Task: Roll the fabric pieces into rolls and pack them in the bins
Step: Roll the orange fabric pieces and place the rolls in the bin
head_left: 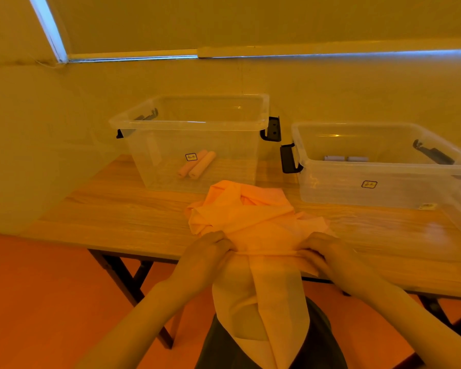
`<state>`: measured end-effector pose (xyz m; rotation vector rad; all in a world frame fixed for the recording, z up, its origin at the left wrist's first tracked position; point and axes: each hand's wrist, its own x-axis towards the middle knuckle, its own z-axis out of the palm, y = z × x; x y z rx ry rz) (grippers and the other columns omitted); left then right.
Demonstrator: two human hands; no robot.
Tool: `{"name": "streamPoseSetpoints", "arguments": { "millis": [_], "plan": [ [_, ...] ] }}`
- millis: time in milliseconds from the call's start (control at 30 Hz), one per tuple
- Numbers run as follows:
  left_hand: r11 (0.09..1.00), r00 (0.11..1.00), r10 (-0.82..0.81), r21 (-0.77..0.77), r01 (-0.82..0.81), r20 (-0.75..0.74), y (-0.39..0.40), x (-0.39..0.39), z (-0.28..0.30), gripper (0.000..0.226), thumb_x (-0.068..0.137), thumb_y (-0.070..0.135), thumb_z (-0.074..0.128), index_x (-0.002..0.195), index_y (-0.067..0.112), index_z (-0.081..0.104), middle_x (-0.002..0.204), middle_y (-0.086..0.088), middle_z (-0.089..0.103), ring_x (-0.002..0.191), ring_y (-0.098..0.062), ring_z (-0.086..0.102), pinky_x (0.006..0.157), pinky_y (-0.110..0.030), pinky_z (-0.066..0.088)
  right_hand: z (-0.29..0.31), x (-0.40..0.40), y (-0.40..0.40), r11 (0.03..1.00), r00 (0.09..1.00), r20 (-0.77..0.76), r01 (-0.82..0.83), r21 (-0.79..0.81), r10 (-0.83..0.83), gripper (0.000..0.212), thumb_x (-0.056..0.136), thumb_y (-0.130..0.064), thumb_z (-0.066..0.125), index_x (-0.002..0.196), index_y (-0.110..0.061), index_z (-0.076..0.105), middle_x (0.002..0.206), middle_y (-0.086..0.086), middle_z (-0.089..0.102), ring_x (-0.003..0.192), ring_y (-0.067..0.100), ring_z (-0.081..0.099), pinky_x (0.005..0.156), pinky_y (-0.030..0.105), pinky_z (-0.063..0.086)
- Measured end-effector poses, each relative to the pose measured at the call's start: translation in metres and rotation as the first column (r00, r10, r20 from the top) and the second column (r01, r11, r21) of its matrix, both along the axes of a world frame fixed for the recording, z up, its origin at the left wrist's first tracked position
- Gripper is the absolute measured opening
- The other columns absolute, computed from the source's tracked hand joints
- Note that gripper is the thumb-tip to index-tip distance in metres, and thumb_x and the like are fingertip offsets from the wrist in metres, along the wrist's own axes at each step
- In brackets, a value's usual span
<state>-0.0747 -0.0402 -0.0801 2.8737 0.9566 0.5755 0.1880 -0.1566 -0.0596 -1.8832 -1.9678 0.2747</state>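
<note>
A crumpled peach fabric piece (250,217) lies bunched on the wooden table (123,211), with one end hanging over the near edge onto my lap. My left hand (205,254) and my right hand (328,254) each grip the fabric at the table's front edge, pulling a stretch taut between them. The clear left bin (149,121) holds two peach fabric rolls (197,165). The clear right bin (383,190) holds two grey rolls (345,158) at its back.
Both bins have black latch handles on their sides. A pale wall stands right behind the table, with a window blind above. The table's dark folding legs and an orange floor show at lower left.
</note>
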Motion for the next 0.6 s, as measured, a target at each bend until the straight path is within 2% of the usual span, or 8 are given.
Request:
{"name": "streamPoseSetpoints", "arguments": {
  "millis": [100, 200, 300, 367, 433, 500, 533, 600],
  "plan": [
    [1.0, 1.0, 0.01, -0.015, -0.009, 0.026, -0.0029, 0.0007, 0.0021, 0.017, 0.085, 0.016, 0.06, 0.098, 0.014, 0.071, 0.102, -0.007, 0.067, 0.091, -0.026, 0.064, 0.073, -0.038, 0.052, 0.001, -0.0017, -0.0011, 0.999, 0.998, -0.044, 0.037, -0.018, -0.037, 0.019, 0.095, -0.029, 0.052, 0.111, -0.031, 0.062, 0.107, -0.018, 0.058, 0.098, 0.0, 0.052, 0.086, 0.014, 0.041],
    [0.998, 0.996, 0.04, -0.046, -0.037, 0.076, -0.0048, 0.0035, 0.0017, 0.024, 0.089, 0.026, 0.051, 0.102, 0.016, 0.069, 0.106, -0.004, 0.065, 0.098, -0.022, 0.06, 0.08, -0.034, 0.049, 0.0026, -0.0045, -0.0007, 0.996, 0.995, -0.053, 0.084, -0.014, -0.084, 0.011, 0.092, -0.028, 0.056, 0.1, -0.037, 0.057, 0.101, -0.017, 0.059, 0.091, 0.001, 0.054, 0.081, 0.019, 0.047],
    [0.997, 0.993, 0.05, -0.061, -0.044, 0.111, -0.0053, 0.0059, 0.0019, 0.015, 0.088, 0.021, 0.057, 0.097, 0.015, 0.068, 0.1, -0.003, 0.064, 0.092, -0.021, 0.059, 0.073, -0.031, 0.047, 0.0022, -0.0048, 0.0018, 0.998, 0.998, -0.006, 0.063, -0.013, -0.063, 0.013, 0.091, -0.023, 0.058, 0.103, -0.026, 0.063, 0.105, -0.012, 0.056, 0.093, 0.002, 0.05, 0.082, 0.012, 0.039],
    [0.998, 0.992, 0.039, -0.046, -0.034, 0.121, -0.0063, 0.0071, 0.0033, 0.013, 0.082, 0.02, 0.059, 0.087, 0.015, 0.07, 0.091, -0.003, 0.065, 0.081, -0.021, 0.062, 0.064, -0.027, 0.046, 0.0017, -0.0042, 0.0032, 0.998, 0.998, 0.02, 0.055, -0.01, -0.055, 0.017, 0.092, -0.025, 0.057, 0.106, -0.024, 0.065, 0.108, -0.01, 0.055, 0.094, 0.002, 0.048, 0.083, 0.012, 0.036],
    [1.0, 0.995, 0.001, -0.014, 0.001, 0.103, -0.005, 0.007, 0.0013, 0.007, 0.073, 0.016, 0.07, 0.08, 0.015, 0.072, 0.085, -0.003, 0.066, 0.073, -0.02, 0.065, 0.057, -0.026, 0.048, 0.0012, -0.0036, 0.003, 0.999, 0.998, 0.041, 0.047, -0.021, -0.046, 0.021, 0.093, -0.027, 0.056, 0.11, -0.024, 0.067, 0.109, -0.01, 0.054, 0.094, 0.003, 0.048, 0.083, 0.012, 0.035],
    [1.0, 0.999, -0.014, 0.007, 0.013, 0.033, -0.0035, 0.0061, -0.0023, 0.023, 0.062, 0.011, 0.084, 0.08, 0.018, 0.073, 0.085, -0.001, 0.067, 0.071, -0.019, 0.066, 0.055, -0.026, 0.052, 0.0012, -0.003, 0.0017, 0.999, 0.998, 0.047, 0.038, -0.037, -0.036, 0.023, 0.093, -0.03, 0.055, 0.111, -0.025, 0.067, 0.106, -0.012, 0.052, 0.095, 0.004, 0.049, 0.082, 0.013, 0.036],
    [1.0, 1.0, -0.013, 0.01, 0.013, 0.012, -0.0026, 0.0051, -0.003, 0.025, 0.061, 0.011, 0.086, 0.081, 0.019, 0.073, 0.086, 0.0, 0.067, 0.072, -0.018, 0.066, 0.055, -0.026, 0.053, 0.0013, -0.0025, 0.0012, 0.999, 0.999, 0.043, 0.034, -0.038, -0.033, 0.023, 0.092, -0.032, 0.055, 0.111, -0.026, 0.067, 0.102, -0.016, 0.05, 0.095, 0.004, 0.05, 0.083, 0.015, 0.038],
    [0.999, 0.999, -0.023, 0.026, 0.022, 0.026, -0.0034, 0.0031, -0.0016, 0.011, 0.073, 0.018, 0.076, 0.084, 0.019, 0.073, 0.088, 0.0, 0.068, 0.074, -0.018, 0.066, 0.057, -0.028, 0.055, 0.0012, -0.0014, 0.0002, 0.999, 0.999, 0.04, 0.029, -0.033, -0.027, 0.024, 0.09, -0.036, 0.057, 0.11, -0.028, 0.068, 0.095, -0.023, 0.044, 0.09, 0.0, 0.049, 0.081, 0.016, 0.041]
  ]
}}
